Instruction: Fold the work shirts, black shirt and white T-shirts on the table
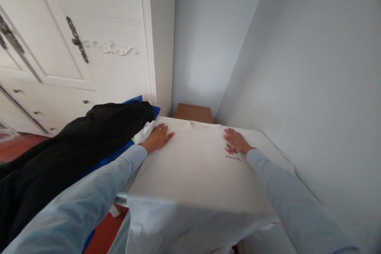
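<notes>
A white T-shirt (190,166) lies spread over a table, its neckline at the far edge and its lower part hanging over the near edge. A red maple leaf print with lettering below it marks the chest on the right. My left hand (158,138) rests flat on the shirt's left shoulder, fingers stretched out. On the opposite shoulder, just above the leaf print, my right hand (238,141) lies flat with its fingers extended. Neither hand grips the cloth.
Dark clothing (89,139) is heaped to the left, with blue fabric beneath it. A white wardrobe (119,16) with metal handles stands behind the heap. A brown wooden box-like piece (194,113) sits in the corner. The grey wall (321,67) runs close along the table's right side.
</notes>
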`<state>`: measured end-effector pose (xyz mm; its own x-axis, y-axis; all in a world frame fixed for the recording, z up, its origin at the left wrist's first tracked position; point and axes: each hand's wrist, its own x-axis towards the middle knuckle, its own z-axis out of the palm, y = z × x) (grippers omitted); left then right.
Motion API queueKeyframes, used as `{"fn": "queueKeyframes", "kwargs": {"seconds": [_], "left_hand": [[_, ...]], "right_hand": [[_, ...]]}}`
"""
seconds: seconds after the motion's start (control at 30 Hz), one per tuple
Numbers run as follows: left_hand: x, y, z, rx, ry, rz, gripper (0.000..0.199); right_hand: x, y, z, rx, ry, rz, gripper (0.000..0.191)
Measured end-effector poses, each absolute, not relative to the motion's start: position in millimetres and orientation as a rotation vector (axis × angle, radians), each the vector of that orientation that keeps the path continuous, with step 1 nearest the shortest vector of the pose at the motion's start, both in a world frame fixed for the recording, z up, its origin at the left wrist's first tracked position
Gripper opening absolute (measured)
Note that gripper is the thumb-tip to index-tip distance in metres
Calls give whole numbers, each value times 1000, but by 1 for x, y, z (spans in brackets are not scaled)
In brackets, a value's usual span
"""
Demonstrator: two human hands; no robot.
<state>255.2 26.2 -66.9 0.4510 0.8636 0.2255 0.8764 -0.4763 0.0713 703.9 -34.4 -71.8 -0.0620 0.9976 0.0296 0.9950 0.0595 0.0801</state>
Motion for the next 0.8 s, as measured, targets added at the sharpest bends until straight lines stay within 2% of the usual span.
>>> {"fn": "queueKeyframes", "kwargs": {"seconds": [0.37,0.67,0.8], "left_hand": [[258,38,-77,-2435,-1744,-501,70],[260,37,-72,-2477,-1764,-377,81],[261,35,-65,-2512,-1839,-286,84]], "right_hand": [[736,-16,-90,2085,2403,169,57],[712,-24,-79,2086,2390,236,59],[730,-51,-82,2097,2363,163,59]]}}
